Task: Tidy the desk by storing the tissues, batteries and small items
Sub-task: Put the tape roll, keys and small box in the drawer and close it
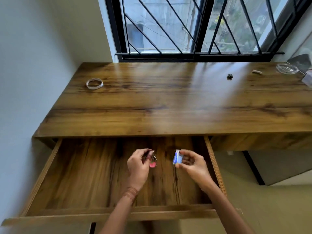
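Hovering over the open drawer (214, 166), your left hand (137, 168) pinches a key ring (153, 156), pink tag (152, 165) dangling nearward; your right hand (194, 166) pinches a small blue-white pack (177, 158), long axis running near-to-far.

A barred window (185, 27) (black frame) adjoins a pale wall (42, 48).

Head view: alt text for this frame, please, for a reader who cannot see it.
Over an open wooden drawer, the person's left hand pinches a keyring with a pink tag and the right hand holds a small blue-and-white packet. On the desk behind lie a tape ring, a small dark object and a glass dish.
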The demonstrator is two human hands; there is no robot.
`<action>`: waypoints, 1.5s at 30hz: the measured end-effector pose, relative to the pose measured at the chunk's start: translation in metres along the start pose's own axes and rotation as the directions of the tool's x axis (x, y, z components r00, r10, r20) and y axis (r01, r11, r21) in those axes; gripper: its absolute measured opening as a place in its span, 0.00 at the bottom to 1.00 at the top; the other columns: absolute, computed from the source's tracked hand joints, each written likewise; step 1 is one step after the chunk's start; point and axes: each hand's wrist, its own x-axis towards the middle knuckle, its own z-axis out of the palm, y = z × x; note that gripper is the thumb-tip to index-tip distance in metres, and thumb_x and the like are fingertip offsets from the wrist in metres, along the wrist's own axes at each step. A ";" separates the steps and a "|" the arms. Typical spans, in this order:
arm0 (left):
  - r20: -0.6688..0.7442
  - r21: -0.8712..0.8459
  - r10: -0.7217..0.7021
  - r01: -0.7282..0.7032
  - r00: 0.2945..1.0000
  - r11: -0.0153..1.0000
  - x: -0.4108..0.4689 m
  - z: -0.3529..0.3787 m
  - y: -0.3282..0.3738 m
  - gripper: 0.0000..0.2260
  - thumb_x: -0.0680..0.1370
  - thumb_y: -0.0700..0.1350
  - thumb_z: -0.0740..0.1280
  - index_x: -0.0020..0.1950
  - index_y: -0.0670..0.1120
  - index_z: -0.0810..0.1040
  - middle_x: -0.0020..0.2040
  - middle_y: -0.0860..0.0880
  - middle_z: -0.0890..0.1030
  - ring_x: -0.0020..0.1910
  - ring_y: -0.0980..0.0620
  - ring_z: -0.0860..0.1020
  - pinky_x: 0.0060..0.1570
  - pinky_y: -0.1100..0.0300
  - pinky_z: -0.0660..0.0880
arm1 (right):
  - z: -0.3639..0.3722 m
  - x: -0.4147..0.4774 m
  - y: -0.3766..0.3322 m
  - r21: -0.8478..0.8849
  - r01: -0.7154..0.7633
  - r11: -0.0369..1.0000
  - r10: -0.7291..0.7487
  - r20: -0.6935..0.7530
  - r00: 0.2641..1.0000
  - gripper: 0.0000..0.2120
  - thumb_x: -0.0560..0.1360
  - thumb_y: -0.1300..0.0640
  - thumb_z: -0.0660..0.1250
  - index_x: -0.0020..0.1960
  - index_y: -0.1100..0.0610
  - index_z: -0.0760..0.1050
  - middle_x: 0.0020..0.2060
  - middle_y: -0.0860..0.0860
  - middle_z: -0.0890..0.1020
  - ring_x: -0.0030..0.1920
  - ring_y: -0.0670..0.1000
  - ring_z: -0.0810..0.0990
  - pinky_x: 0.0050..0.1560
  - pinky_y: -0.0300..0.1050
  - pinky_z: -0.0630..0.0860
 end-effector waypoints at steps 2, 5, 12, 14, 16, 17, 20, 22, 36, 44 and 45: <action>0.117 0.036 -0.082 0.079 0.990 0.996 -0.019 0.006 -0.004 0.05 0.73 0.38 0.69 0.47 0.41 0.82 0.44 0.47 0.82 0.42 0.55 0.78 0.40 0.80 0.67 | -0.005 -0.013 0.015 -0.097 -0.074 0.993 0.081 0.066 0.995 0.23 0.63 0.67 0.76 0.54 0.51 0.76 0.51 0.49 0.80 0.51 0.44 0.80 0.45 0.33 0.78; 0.335 0.178 -0.245 0.194 0.910 0.965 -0.035 0.018 -0.016 0.07 0.76 0.41 0.67 0.50 0.41 0.82 0.46 0.48 0.81 0.44 0.56 0.76 0.40 0.75 0.68 | -0.007 -0.020 0.028 -0.208 -0.125 0.970 0.146 0.090 0.985 0.22 0.64 0.69 0.74 0.54 0.53 0.75 0.49 0.49 0.79 0.52 0.47 0.80 0.43 0.33 0.78; 0.391 0.312 -0.417 0.308 0.821 0.899 -0.041 0.036 -0.020 0.12 0.78 0.43 0.63 0.60 0.41 0.76 0.60 0.44 0.73 0.55 0.53 0.73 0.51 0.66 0.69 | 0.000 -0.014 0.049 -0.527 -0.101 0.844 0.167 0.080 0.983 0.23 0.68 0.65 0.73 0.60 0.52 0.74 0.58 0.52 0.73 0.59 0.49 0.73 0.55 0.37 0.72; 0.341 0.306 -0.396 0.298 0.852 0.904 -0.037 0.039 -0.019 0.12 0.78 0.42 0.63 0.60 0.40 0.76 0.60 0.44 0.75 0.55 0.52 0.74 0.49 0.65 0.70 | 0.001 -0.011 0.049 -0.567 -0.091 0.819 0.161 0.075 0.984 0.23 0.69 0.64 0.71 0.62 0.52 0.73 0.59 0.52 0.71 0.61 0.50 0.71 0.58 0.39 0.70; 0.320 0.293 -0.385 0.296 0.866 0.909 -0.033 0.041 -0.019 0.11 0.78 0.41 0.63 0.58 0.39 0.77 0.57 0.43 0.78 0.53 0.52 0.76 0.43 0.70 0.72 | 0.002 -0.008 0.050 -0.587 -0.089 0.805 0.154 0.061 0.986 0.23 0.70 0.63 0.71 0.62 0.51 0.73 0.61 0.52 0.71 0.62 0.51 0.71 0.59 0.40 0.70; 0.320 0.287 -0.384 0.298 0.866 0.911 -0.031 0.041 -0.017 0.11 0.78 0.41 0.63 0.58 0.39 0.77 0.57 0.44 0.78 0.51 0.54 0.75 0.37 0.73 0.72 | 0.002 -0.007 0.051 -0.597 -0.094 0.797 0.156 0.052 0.986 0.23 0.70 0.63 0.71 0.63 0.51 0.72 0.61 0.53 0.71 0.63 0.52 0.71 0.59 0.41 0.71; 0.309 0.262 -0.357 0.282 0.882 0.923 -0.027 0.040 -0.017 0.11 0.77 0.39 0.64 0.58 0.39 0.78 0.56 0.44 0.79 0.48 0.57 0.73 0.30 0.77 0.70 | 0.002 -0.006 0.052 -0.629 -0.105 0.770 0.168 0.041 0.985 0.23 0.70 0.62 0.71 0.63 0.51 0.72 0.63 0.53 0.71 0.63 0.53 0.71 0.58 0.44 0.72; 0.297 0.258 -0.348 0.276 0.889 0.926 -0.024 0.038 -0.015 0.10 0.77 0.39 0.64 0.57 0.39 0.78 0.55 0.43 0.79 0.47 0.56 0.73 0.30 0.77 0.71 | 0.002 -0.006 0.050 -0.642 -0.085 0.762 0.146 0.042 0.988 0.23 0.69 0.62 0.72 0.63 0.52 0.73 0.62 0.53 0.72 0.64 0.52 0.71 0.59 0.45 0.72; -0.042 0.182 -0.088 0.094 0.995 0.979 0.031 -0.020 -0.003 0.07 0.76 0.40 0.66 0.52 0.41 0.80 0.49 0.44 0.82 0.49 0.50 0.79 0.46 0.64 0.73 | 0.052 0.016 -0.028 -0.441 0.291 0.849 -0.285 0.080 0.955 0.10 0.73 0.60 0.68 0.54 0.52 0.78 0.50 0.45 0.79 0.48 0.42 0.77 0.46 0.30 0.74; -0.150 0.177 -0.092 0.119 0.984 0.977 0.151 -0.068 -0.029 0.11 0.76 0.39 0.66 0.58 0.41 0.77 0.56 0.42 0.79 0.56 0.47 0.77 0.52 0.63 0.71 | 0.113 0.101 -0.090 -0.393 0.379 0.838 -0.360 0.125 0.924 0.09 0.74 0.59 0.67 0.54 0.54 0.78 0.50 0.49 0.81 0.47 0.42 0.78 0.43 0.29 0.73; -0.149 0.185 -0.115 0.142 0.982 0.972 0.167 -0.073 -0.035 0.13 0.76 0.40 0.66 0.60 0.40 0.76 0.58 0.42 0.78 0.58 0.46 0.76 0.52 0.62 0.71 | 0.121 0.111 -0.094 -0.398 0.371 0.839 -0.357 0.112 0.927 0.08 0.74 0.59 0.67 0.53 0.54 0.79 0.50 0.49 0.81 0.47 0.42 0.78 0.43 0.30 0.73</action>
